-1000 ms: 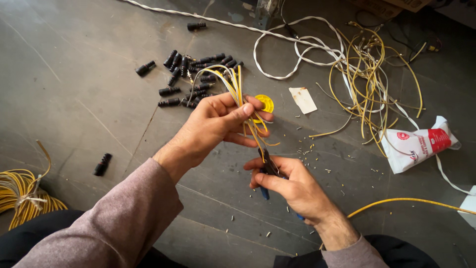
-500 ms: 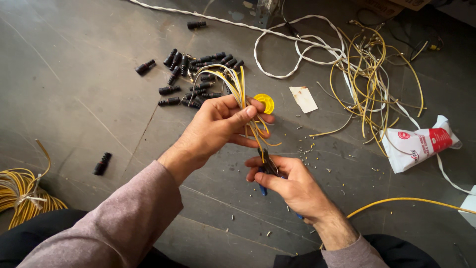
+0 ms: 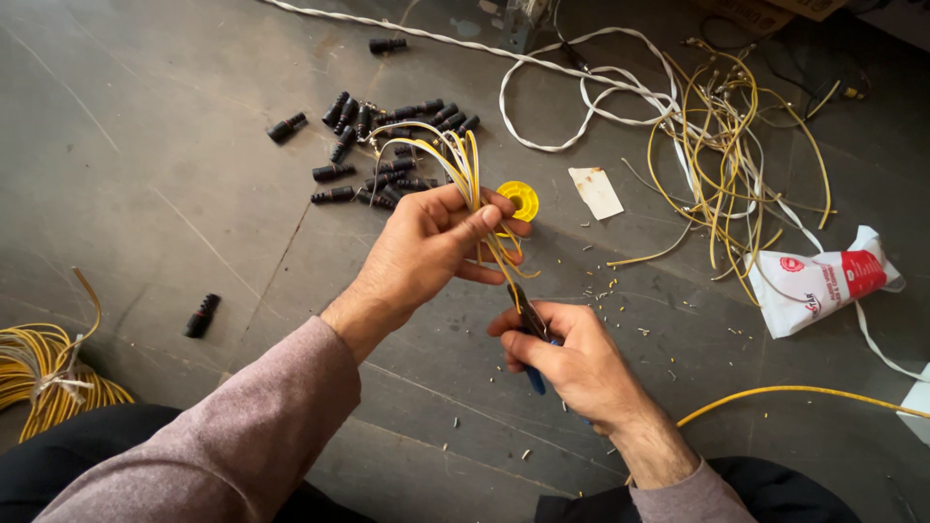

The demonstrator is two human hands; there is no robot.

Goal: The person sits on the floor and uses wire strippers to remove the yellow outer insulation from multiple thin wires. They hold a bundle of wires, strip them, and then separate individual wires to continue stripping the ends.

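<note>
The left hand [image 3: 426, 247] pinches a bundle of thin yellow wires [image 3: 463, 169] just beside the small round yellow reel [image 3: 520, 199]. Below the reel, the right hand [image 3: 572, 363] wraps closed around blue-handled pliers [image 3: 528, 334], whose tip meets the wire ends.

The place looks like an improvised electrical workshop set up on a bare grey concrete floor [image 3: 155, 194]. Small black plastic connectors [image 3: 387, 145] lie scattered beside tangled yellow wires [image 3: 727, 155], a white cable [image 3: 581, 77], a coiled yellow wire bundle [image 3: 48, 373] and wire-insulation scraps [image 3: 620, 291].
</note>
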